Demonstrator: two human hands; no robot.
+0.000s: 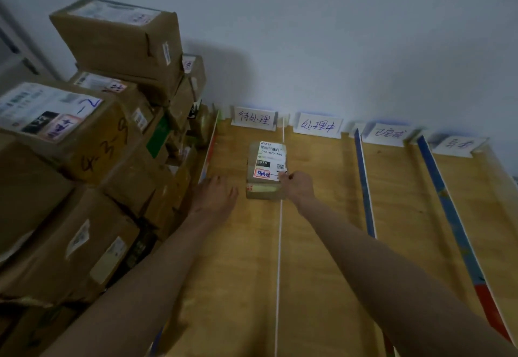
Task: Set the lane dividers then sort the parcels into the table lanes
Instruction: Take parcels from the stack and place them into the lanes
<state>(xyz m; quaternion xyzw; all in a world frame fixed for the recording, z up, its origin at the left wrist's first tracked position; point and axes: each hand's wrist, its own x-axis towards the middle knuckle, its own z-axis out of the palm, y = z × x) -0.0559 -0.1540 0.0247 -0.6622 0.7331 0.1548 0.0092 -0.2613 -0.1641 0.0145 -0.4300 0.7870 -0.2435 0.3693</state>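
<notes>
Parcel, a small brown cardboard box with a white shipping label on top, lies flat on the wooden bench in the leftmost lane, the one headed by the first handwritten sign against the wall. Its right edge sits against the thin white divider, or just over it; which one cannot be told. The right hand has its fingers curled at the near right corner of the box and appears to pinch it there, thumb on the label. The left hand hovers beside the box's left side, fingers relaxed and spread, holding nothing and not touching the parcel.

Judging by its size and a one-handed hold, the box is probably light and stiff enough to keep its shape. The taped cardboard should give fair friction, while the glossy label may be slicker under a thumb. A firmer hold would be across the two long sides, or one hand on each end.

Two blue dividers mark the further lanes to the right. Stacked cartons wait at the left of the bench.
</notes>
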